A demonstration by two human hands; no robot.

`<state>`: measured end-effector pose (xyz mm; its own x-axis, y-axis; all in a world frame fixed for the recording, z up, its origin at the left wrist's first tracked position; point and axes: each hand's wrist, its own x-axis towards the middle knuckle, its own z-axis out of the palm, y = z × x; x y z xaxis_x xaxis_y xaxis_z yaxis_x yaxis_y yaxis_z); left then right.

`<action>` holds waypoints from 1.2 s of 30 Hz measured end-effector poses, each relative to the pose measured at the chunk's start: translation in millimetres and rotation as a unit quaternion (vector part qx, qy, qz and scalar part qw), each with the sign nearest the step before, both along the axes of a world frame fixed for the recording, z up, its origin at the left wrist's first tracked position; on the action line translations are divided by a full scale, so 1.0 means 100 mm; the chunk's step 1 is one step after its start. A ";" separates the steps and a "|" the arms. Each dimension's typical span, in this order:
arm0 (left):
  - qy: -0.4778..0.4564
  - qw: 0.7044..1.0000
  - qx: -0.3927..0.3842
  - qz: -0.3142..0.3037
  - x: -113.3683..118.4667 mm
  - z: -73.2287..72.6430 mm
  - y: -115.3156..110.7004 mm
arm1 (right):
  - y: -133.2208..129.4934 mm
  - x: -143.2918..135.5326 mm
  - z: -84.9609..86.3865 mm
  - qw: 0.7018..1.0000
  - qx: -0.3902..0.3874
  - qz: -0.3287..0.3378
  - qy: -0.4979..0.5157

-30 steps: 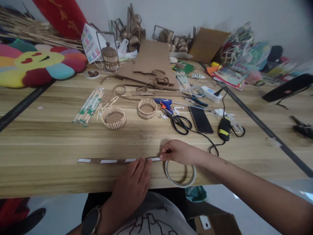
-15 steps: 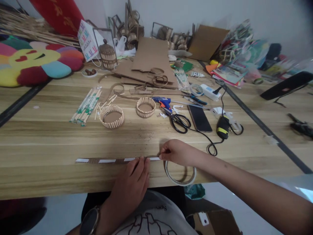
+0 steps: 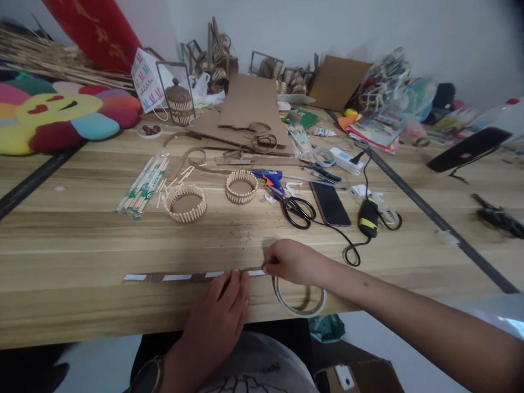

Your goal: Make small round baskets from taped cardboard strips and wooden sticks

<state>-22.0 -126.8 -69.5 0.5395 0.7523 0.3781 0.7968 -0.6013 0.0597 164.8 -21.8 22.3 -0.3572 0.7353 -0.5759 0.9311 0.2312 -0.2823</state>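
Note:
A thin brown cardboard strip (image 3: pixel 154 278) lies along the front of the table, with pieces of white tape (image 3: pixel 177 277) spaced along its top. My left hand (image 3: pixel 223 305) presses its outstretched fingertips on the strip near the right-hand tape piece. At the strip's right end, my right hand (image 3: pixel 289 262) is closed in a pinch on the end of the tape. Its fingertips are partly hidden. Standing partly under my right wrist is a tape roll (image 3: pixel 301 313), close to the table's front edge.
Two round stick-walled baskets (image 3: pixel 185 204) stand beyond my hands, left of a blue glue gun (image 3: pixel 268 176). Black scissors (image 3: pixel 298 212), a phone (image 3: pixel 331 203) and a corded black-yellow tool (image 3: pixel 368 218) lie to the right. Packed sticks (image 3: pixel 144 185) lie left; cardboard sheets (image 3: pixel 249 103) lie behind.
The camera view has tilted slightly, so the table things appear a little lower. Both hands keep their places on the strip and tape.

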 end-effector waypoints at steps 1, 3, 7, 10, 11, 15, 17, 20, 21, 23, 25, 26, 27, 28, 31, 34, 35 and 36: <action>0.002 1.000 -0.005 0.003 0.00 -0.01 0.00 | -0.01 -0.01 0.01 1.000 0.005 0.003 -0.007; 0.009 1.000 -0.014 0.009 0.00 -0.02 -0.01 | -0.02 -0.03 0.02 1.000 0.015 0.010 -0.020; 0.024 1.000 -0.005 0.005 0.00 -0.02 -0.01 | -0.04 -0.06 0.05 0.998 0.028 0.024 -0.047; 0.039 0.999 0.022 -0.018 0.00 0.01 0.01 | -0.04 -0.08 0.06 0.997 0.031 0.032 -0.063; 0.041 0.999 0.027 -0.023 0.00 0.02 0.02 | -0.04 -0.08 0.06 0.997 0.031 0.034 -0.068; 0.044 0.999 0.018 -0.023 -0.02 0.02 0.03 | -0.03 -0.12 0.08 0.995 0.031 0.040 -0.086; 0.049 0.998 0.007 -0.027 -0.02 0.02 0.03 | -0.03 -0.15 0.11 0.994 0.033 0.041 -0.093; 0.052 0.998 -0.003 -0.036 -0.02 0.06 0.05 | -0.03 -0.19 0.15 0.994 0.032 0.041 -0.098; 0.052 0.998 -0.009 -0.040 -0.02 0.10 0.07 | -0.03 -0.19 0.16 0.994 0.032 0.042 -0.095; 0.044 0.997 -0.035 -0.049 -0.03 0.20 0.14 | -0.02 -0.17 0.18 0.995 0.030 0.046 -0.084; 0.014 0.996 -0.077 -0.045 -0.04 0.34 0.26 | -0.02 -0.15 0.21 0.996 0.033 0.053 -0.065; -0.010 0.994 -0.102 -0.027 -0.04 0.42 0.33 | -0.02 -0.13 0.24 0.996 0.038 0.056 -0.055; -0.027 0.992 -0.120 -0.012 -0.04 0.50 0.41 | -0.03 -0.12 0.28 0.996 0.046 0.059 -0.044; -0.031 0.991 -0.130 -0.009 -0.04 0.58 0.49 | -0.04 -0.12 0.32 0.996 0.056 0.063 -0.035; -0.043 0.985 -0.165 -0.024 -0.02 0.79 0.71 | -0.09 -0.12 0.44 0.992 0.086 0.084 -0.022; -0.068 0.970 -0.231 -0.041 0.02 0.90 0.84 | -0.15 -0.14 0.50 0.987 0.125 0.094 -0.021; -0.076 0.966 -0.245 -0.038 0.03 0.91 0.86 | -0.17 -0.15 0.50 0.986 0.137 0.093 -0.017; -0.083 0.963 -0.253 -0.032 0.04 0.92 0.88 | -0.19 -0.15 0.50 0.985 0.147 0.090 -0.013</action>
<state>-17.8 -39.2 22.9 0.5551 0.8298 0.0566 0.7124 -0.5095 0.4825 149.8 -41.0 72.1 -0.4846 0.7982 -0.3579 0.8737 0.4614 -0.1540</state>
